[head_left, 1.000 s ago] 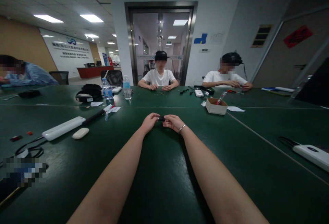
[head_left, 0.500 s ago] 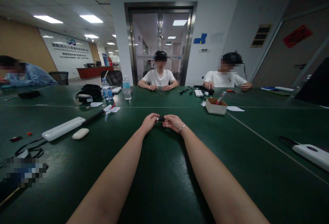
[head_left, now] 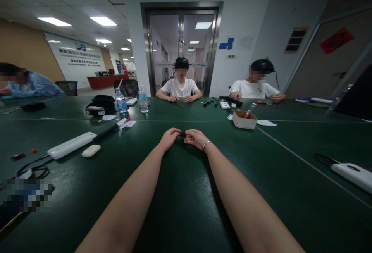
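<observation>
1. Pinches the left end of a small black object [head_left: 182, 133] with the fingertips of the left hand [head_left: 168, 138], drawn together rather than spread.
2. Grips the other end with the right hand [head_left: 197, 138], remaining fingers curled beneath; wears a bracelet [head_left: 205, 145] on that wrist.
3. Holds the object between both hands, straight ahead over the green tabletop [head_left: 186, 191]; cannot tell whether touching the surface, nor make out what kind of object.
4. Has a white oval case [head_left: 91, 151] and a long white device [head_left: 72, 145] to the left, well apart from the left hand.
5. Has an open box [head_left: 244, 124] farther off to the right, and a black pouch [head_left: 100, 105] farther off to the left.
6. Keeps both hands in almost the same place as a second ago, with the object gripped at both ends then too.
7. Shows a change across the tabletop: the hands of the right-hand co-worker [head_left: 245, 88] close together a second ago, now well apart, one at a black case [head_left: 234, 102].
8. Shows the middle co-worker [head_left: 181, 88] posed much as before, hands on the tabletop.
</observation>
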A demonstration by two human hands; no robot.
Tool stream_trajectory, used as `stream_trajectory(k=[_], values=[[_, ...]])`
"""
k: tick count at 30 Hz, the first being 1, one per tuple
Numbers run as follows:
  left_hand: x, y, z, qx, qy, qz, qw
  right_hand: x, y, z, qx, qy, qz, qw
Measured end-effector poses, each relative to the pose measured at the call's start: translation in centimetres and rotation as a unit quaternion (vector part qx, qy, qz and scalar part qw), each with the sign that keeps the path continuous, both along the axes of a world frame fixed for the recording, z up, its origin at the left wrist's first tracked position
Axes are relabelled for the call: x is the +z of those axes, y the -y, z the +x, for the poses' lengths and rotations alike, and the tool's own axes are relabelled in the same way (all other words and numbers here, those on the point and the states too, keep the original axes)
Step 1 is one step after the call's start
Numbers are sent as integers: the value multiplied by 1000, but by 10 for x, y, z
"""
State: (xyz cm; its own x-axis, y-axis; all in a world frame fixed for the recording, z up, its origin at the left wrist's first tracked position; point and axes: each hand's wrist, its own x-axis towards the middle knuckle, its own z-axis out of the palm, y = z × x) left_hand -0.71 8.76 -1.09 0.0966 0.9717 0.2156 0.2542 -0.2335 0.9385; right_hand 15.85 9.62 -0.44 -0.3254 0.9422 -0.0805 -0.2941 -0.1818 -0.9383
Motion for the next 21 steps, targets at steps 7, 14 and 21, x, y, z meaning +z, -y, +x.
stream_trajectory(k=[7,14,21], values=[[1,1,0,-8,-3,3,1000,-2,-2,1,10,-2,3,1000],[1,4,0,-5,-23,21,1000,-2,-1,1,8,1,4,1000],[-2,4,0,-12,-52,54,997,1,2,0,8,15,11,1000]])
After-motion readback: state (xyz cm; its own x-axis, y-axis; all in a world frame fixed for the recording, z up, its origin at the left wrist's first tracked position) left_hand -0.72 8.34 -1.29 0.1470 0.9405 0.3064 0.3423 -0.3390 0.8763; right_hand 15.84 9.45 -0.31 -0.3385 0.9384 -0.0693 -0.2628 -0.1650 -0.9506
